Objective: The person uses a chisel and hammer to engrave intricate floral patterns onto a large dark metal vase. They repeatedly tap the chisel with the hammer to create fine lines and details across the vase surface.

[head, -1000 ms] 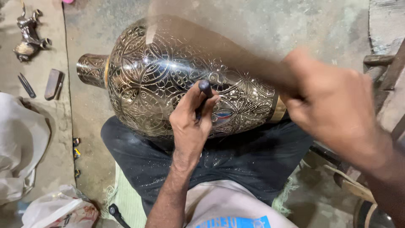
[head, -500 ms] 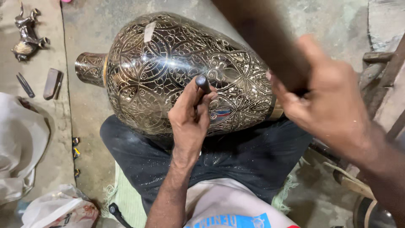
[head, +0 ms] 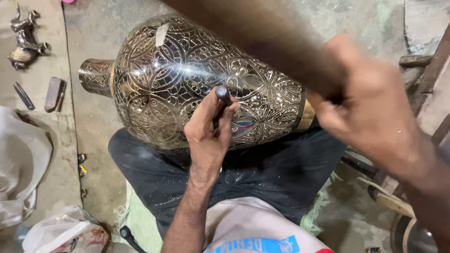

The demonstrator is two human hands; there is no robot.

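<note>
Left hand (head: 208,133) pins a dark metal punch (head: 223,100) upright against the engraved brass vase (head: 187,79) resting across the lap; right hand (head: 370,105) grips a blurred wooden mallet (head: 272,47) above it

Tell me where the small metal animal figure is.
In the head view, the figure stands on the floor at the top left corner, left of the vase neck and above a small block and a thin tool.

Silver-black vase (head: 187,79) with engraved floral scrollwork, gold band; dark trousers (head: 262,173); green mat (head: 140,220)
</note>
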